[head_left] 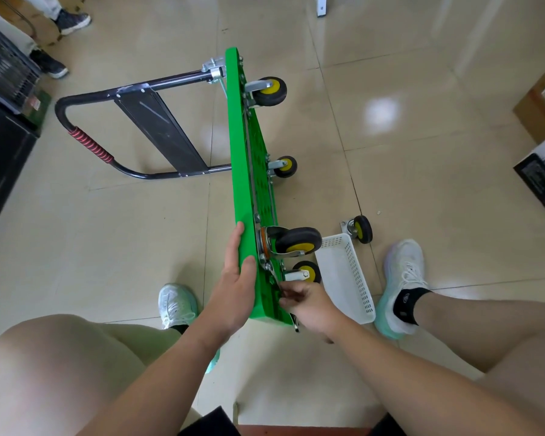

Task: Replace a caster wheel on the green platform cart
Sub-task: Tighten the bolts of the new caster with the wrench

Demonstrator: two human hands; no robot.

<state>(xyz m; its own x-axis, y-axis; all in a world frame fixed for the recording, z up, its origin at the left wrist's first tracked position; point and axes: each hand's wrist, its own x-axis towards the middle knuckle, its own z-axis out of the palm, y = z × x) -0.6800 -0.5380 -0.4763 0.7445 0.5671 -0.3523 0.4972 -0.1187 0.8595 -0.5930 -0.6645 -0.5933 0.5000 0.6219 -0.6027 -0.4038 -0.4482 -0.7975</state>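
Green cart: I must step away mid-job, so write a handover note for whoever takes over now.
Left hand flat on the deck of the green cart, steadying it on its side.
Right hand pinches a slim metal tool at a bolt beside the nearest caster.
Four casters sit on the cart; a loose caster lies on the floor beside the white basket.
Remaining: probably finish those bolts, then right the cart.

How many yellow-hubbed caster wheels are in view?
5. Four on the upended green platform cart: top wheel and second wheel by the black handle, big wheel and small wheel at the near end. Loose wheel on the floor beside the white plastic basket.
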